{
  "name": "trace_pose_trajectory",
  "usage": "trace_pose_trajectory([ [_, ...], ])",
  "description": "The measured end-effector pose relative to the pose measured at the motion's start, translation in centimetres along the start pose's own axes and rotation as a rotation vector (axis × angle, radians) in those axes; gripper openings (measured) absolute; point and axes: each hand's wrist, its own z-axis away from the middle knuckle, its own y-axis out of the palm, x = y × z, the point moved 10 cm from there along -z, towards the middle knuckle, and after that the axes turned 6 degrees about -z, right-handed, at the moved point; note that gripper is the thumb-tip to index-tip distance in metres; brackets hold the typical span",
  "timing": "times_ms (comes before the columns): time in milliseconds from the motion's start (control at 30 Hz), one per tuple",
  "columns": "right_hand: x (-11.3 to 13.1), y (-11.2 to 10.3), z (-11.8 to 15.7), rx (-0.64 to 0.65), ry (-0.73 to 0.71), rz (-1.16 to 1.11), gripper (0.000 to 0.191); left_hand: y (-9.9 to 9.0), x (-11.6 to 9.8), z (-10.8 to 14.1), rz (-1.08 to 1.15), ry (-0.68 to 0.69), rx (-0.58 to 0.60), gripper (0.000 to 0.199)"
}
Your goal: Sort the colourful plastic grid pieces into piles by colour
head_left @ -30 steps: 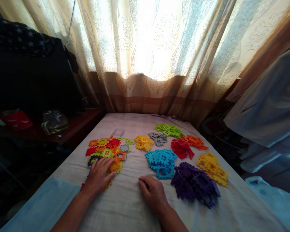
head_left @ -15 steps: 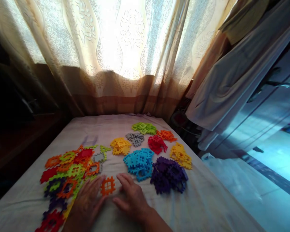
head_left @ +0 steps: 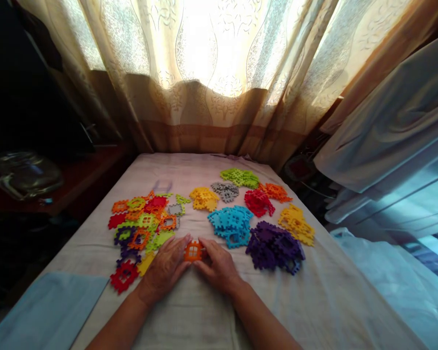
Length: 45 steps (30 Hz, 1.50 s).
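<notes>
An orange toothed building tile (head_left: 192, 259) with a four-pane window cut-out is held near the front of the bed-like surface. My left hand (head_left: 167, 262) grips its left side, thumb below and fingers above. On the right side, my right hand (head_left: 219, 262) closes over the tile's edge in the same way. Left of my hands lies a mixed spread of coloured tiles, with a red tile (head_left: 124, 275) and a yellow tile (head_left: 145, 264) close to my left wrist. Heaps of blue tiles (head_left: 230, 219) and purple tiles (head_left: 275, 247) lie beyond my right hand.
Farther back are heaps of yellow (head_left: 203, 198), grey (head_left: 225, 191), green (head_left: 240, 177), red (head_left: 258, 202) and orange tiles (head_left: 275, 192). Another yellow heap (head_left: 295, 223) sits at the right. A light blue sheet (head_left: 51, 306) lies front left. Curtains (head_left: 204, 116) hang behind.
My hands have come together from either side of the orange tile and now grip it. The camera view has shifted, so the surface and heaps appear smaller and higher.
</notes>
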Motion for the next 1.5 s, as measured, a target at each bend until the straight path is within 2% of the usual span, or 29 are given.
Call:
trace_pose_trajectory([
  [167,0.0,0.1,-0.4,0.056,0.037,0.032,0.055,0.3,0.1,0.3,0.007,0.011,-0.002,0.069],
  [300,-0.2,0.4,-0.5,0.076,0.061,0.073,0.051,0.1,0.7,0.5,-0.026,0.008,-0.061,0.067],
  [400,0.5,-1.1,-0.5,0.036,0.052,0.138,0.047,-0.4,1.2,0.6,-0.041,-0.005,-0.131,0.069],
  [467,1.4,-4.2,-0.7,-0.050,0.027,0.167,0.045,-0.7,1.6,0.5,-0.042,-0.026,-0.154,0.071],
  [500,1.8,-6.5,-1.0,-0.112,0.012,0.177,0.044,-0.8,1.8,0.5,-0.039,-0.036,-0.154,0.071],
  [567,1.5,-12.2,-1.9,-0.254,0.006,0.215,0.039,-0.9,2.1,0.3,-0.027,-0.054,-0.133,0.069],
  [633,-0.6,-18.7,-3.2,-0.388,0.058,0.335,0.039,-0.8,2.3,0.2,-0.020,-0.068,-0.109,0.067],
  [700,-4.4,-24.4,-4.6,-0.455,0.190,0.520,0.038,-0.6,2.4,0.2,-0.023,-0.078,-0.095,0.066],
  [767,-9.3,-28.9,-5.5,-0.478,0.400,0.684,0.039,-0.6,2.5,0.2,-0.032,-0.086,-0.089,0.066],
  [800,-11.8,-30.5,-5.8,-0.465,0.496,0.747,0.040,-0.6,2.5,0.2,-0.039,-0.087,-0.088,0.067],
  [867,-16.0,-32.3,-6.1,-0.425,0.636,0.811,0.042,-0.5,2.4,0.1,-0.060,-0.081,-0.078,0.067],
  [933,-18.9,-33.0,-6.4,-0.404,0.697,0.841,0.044,-0.6,2.1,-0.1,-0.090,-0.065,-0.076,0.067],
  [1033,-21.8,-33.2,-6.8,-0.398,0.752,0.837,0.049,-0.6,1.6,-0.3,-0.126,-0.034,-0.077,0.065],
  [1233,-24.7,-32.7,-7.0,-0.309,0.855,0.809,0.051,-0.4,1.7,0.0,-0.090,-0.081,-0.062,0.061],
  [1300,-24.4,-32.3,-7.3,-0.292,0.829,0.826,0.051,-0.1,1.9,0.2,-0.058,-0.111,-0.022,0.056],
  [1367,-22.9,-31.9,-7.8,-0.312,0.754,0.859,0.049,0.1,1.9,0.3,-0.035,-0.138,0.009,0.050],
  [1500,-16.9,-29.1,-9.4,-0.331,0.476,0.879,0.042,0.1,1.7,0.1,0.002,-0.163,0.021,0.043],
])
